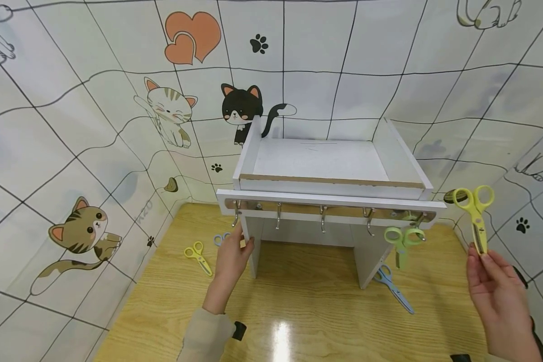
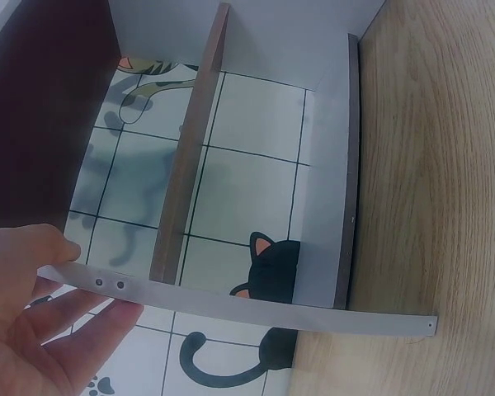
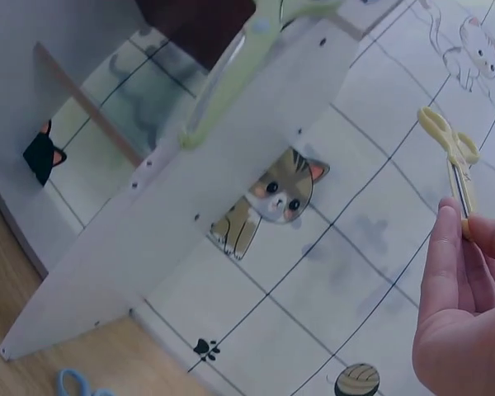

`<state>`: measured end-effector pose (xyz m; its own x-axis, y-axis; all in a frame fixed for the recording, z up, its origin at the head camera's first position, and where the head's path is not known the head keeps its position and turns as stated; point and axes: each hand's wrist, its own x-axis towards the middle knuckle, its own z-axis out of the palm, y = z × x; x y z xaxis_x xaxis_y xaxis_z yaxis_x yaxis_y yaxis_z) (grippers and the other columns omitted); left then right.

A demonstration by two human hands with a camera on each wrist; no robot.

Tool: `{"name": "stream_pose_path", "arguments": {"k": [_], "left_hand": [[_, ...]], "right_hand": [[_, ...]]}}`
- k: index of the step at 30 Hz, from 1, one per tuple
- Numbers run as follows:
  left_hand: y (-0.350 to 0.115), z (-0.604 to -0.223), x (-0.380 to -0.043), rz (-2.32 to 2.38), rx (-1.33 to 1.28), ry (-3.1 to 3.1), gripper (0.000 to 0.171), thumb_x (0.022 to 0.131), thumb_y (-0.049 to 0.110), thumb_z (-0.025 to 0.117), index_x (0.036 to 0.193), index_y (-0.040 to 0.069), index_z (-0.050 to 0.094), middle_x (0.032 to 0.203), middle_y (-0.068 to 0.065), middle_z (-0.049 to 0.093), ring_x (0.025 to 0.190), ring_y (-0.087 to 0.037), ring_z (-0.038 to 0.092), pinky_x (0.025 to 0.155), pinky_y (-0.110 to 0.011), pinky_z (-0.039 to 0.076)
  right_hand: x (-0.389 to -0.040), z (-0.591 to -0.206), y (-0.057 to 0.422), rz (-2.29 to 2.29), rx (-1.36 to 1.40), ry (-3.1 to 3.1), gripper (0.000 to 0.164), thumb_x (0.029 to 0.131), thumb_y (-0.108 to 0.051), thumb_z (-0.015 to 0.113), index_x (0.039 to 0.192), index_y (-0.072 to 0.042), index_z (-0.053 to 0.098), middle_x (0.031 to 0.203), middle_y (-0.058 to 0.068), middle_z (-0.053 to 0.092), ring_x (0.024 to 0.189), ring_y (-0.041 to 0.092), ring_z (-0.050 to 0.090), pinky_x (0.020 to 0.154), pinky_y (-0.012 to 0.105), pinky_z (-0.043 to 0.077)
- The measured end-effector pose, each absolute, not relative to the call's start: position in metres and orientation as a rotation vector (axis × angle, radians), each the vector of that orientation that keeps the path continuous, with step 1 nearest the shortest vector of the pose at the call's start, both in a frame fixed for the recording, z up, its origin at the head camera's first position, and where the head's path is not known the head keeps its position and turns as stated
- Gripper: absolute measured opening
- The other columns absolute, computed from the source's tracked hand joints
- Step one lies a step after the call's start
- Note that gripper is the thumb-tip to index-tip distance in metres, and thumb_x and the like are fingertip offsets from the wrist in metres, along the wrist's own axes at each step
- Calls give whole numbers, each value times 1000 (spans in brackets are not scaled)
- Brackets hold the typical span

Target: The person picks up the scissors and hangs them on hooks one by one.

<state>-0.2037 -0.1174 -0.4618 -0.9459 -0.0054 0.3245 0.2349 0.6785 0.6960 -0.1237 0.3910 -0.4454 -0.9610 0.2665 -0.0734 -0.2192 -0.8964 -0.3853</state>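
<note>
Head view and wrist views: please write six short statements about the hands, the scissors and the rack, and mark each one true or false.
1. The left hand grips the left side panel of the white rack. True.
2. The right hand is empty. False: it holds yellow scissors.
3. Green scissors hang from the rightmost hook. True.
4. All five hooks carry scissors. False: only the rightmost hook does.
5. Blue scissors lie on the table near the right side panel. True.
6. A second yellow pair lies right of the rack. False: it lies to the left.
</note>
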Motion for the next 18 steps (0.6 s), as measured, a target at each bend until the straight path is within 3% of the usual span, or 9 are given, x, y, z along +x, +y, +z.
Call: {"name": "stream_pose_path", "arguments": {"k": [18], "left_hand": [[-117, -461, -204, -1134, -156, -2608, 44, 95, 11, 64, 138, 16, 54, 122, -17, 70, 110, -35, 70, 76, -39, 65]], "right_hand": [[-112, -411, 365, 2766, 37, -473, 30, 100, 13, 38, 108, 8, 67, 115, 24, 72, 89, 31, 76, 73, 36, 65]]}}
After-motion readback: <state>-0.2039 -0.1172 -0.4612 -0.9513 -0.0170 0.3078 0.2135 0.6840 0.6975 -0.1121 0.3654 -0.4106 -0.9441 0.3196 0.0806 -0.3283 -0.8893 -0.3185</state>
